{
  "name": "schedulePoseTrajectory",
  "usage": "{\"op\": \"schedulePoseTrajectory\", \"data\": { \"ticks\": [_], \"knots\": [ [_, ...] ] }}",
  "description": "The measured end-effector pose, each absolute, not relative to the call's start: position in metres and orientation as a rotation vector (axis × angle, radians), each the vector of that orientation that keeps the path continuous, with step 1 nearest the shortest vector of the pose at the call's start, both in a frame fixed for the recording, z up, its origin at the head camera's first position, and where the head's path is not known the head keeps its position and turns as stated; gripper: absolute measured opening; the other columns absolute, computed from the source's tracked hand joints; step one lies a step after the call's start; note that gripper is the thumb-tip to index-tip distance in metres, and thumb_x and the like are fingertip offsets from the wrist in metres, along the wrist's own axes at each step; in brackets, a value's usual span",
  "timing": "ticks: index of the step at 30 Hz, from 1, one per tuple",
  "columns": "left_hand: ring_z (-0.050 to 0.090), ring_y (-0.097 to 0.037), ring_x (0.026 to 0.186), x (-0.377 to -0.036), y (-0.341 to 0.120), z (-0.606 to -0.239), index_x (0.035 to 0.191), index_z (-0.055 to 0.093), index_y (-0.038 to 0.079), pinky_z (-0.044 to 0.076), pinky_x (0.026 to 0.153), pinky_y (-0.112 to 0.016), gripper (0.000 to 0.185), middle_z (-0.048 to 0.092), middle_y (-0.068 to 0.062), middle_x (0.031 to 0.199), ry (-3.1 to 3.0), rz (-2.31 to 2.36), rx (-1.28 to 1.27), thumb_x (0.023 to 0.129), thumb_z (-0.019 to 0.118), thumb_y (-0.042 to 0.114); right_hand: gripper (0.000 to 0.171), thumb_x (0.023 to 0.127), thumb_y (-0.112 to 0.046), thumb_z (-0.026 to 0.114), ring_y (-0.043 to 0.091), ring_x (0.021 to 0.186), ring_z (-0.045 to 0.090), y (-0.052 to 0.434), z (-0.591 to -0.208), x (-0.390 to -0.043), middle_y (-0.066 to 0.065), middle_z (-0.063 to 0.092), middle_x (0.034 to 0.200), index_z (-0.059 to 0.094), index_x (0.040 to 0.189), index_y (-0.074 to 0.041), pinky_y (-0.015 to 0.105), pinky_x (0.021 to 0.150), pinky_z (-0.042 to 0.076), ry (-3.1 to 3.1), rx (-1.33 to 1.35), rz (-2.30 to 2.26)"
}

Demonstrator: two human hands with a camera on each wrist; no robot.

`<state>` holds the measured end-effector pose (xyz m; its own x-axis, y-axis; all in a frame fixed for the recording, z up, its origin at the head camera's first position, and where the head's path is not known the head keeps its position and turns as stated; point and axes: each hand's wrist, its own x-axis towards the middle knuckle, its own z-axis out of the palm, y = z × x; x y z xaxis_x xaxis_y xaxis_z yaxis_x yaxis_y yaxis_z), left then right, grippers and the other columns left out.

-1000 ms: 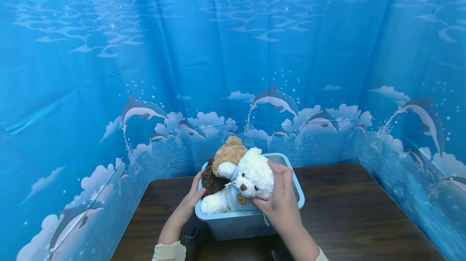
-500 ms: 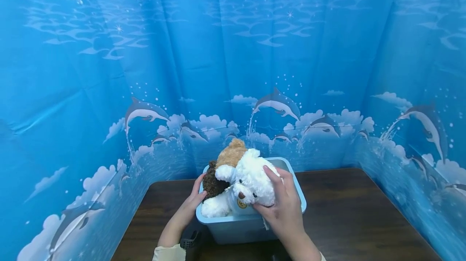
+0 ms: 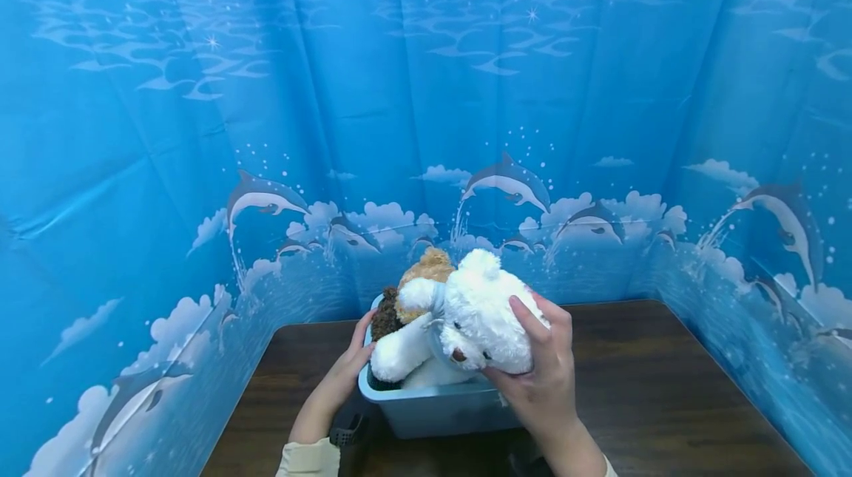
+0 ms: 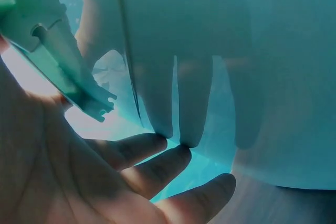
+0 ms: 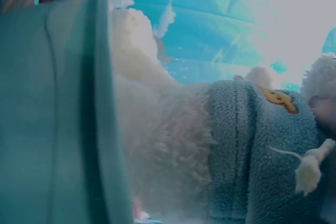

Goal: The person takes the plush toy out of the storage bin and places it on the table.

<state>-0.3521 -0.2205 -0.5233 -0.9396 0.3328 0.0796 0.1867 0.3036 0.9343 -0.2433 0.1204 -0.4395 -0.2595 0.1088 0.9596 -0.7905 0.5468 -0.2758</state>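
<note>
The right hand (image 3: pixel 542 381) grips the soft, light white teddy bear (image 3: pixel 466 318) by its head (squashy, easily held) while the left hand (image 3: pixel 346 370) lies open against the bin (image 3: pixel 439 410)

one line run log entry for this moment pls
right hand: grips white bear head, part out of bin | left hand: on bin's left side | brown bears: in bin

My right hand (image 3: pixel 542 373) grips the head of the white teddy bear (image 3: pixel 466 322), raised partly above the blue bin (image 3: pixel 433 407). Its legs hang at the bin's left rim. My left hand (image 3: pixel 346 373) rests against the bin's left wall. A tan bear (image 3: pixel 426 270) and a dark brown bear (image 3: pixel 384 320) sit behind the white one. The bin stands on a dark wooden table (image 3: pixel 665 388).
</note>
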Motion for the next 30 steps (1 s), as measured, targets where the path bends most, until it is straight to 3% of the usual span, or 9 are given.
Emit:
{"op": "schedulePoseTrajectory", "data": {
  "ticks": [8,15,23,30],
  "knots": [
    [-0.001,-0.051,0.169,-0.358,-0.218,-0.524,0.175,0.005,0.034,0.009,0.122,-0.089,0.078,-0.004,-0.013,0.185,2.453,1.716,0.486,0.109,0.041,0.053,0.084,0.091,-0.056,0.085,0.023,0.142,0.053,0.141,-0.421,-0.243,0.033,0.053,0.141,0.055,0.137,0.008,0.027,0.119,0.045,-1.441,0.54,0.976],
    [0.0,-0.051,0.169,-0.358,-0.219,-0.525,0.175,0.004,0.034,0.008,0.123,-0.089,0.076,-0.003,-0.013,0.185,2.436,1.733,0.524,0.11,0.04,0.051,0.097,0.087,-0.057,0.088,0.024,0.138,0.056,0.162,-0.405,-0.238,0.028,0.057,0.144,0.043,0.133,0.015,0.032,0.12,0.045,-1.29,0.428,1.026],
    [-0.003,-0.049,0.169,-0.358,-0.22,-0.526,0.175,0.003,0.036,0.005,0.122,-0.089,0.075,-0.004,-0.01,0.186,2.425,1.738,0.522,0.111,0.039,0.051,0.09,0.081,-0.047,0.097,0.033,0.138,0.058,0.18,-0.399,-0.237,0.032,0.057,0.145,0.048,0.127,0.012,0.035,0.12,0.048,-1.209,0.428,1.087],
    [-0.003,-0.05,0.169,-0.355,-0.221,-0.525,0.176,0.004,0.033,0.006,0.122,-0.09,0.077,-0.004,-0.011,0.186,2.444,1.714,0.513,0.111,0.041,0.052,0.087,0.078,-0.037,0.101,0.032,0.135,0.062,0.185,-0.397,-0.234,0.031,0.062,0.141,0.051,0.126,0.016,0.037,0.119,0.049,-1.135,0.402,1.121]
  ]
}}
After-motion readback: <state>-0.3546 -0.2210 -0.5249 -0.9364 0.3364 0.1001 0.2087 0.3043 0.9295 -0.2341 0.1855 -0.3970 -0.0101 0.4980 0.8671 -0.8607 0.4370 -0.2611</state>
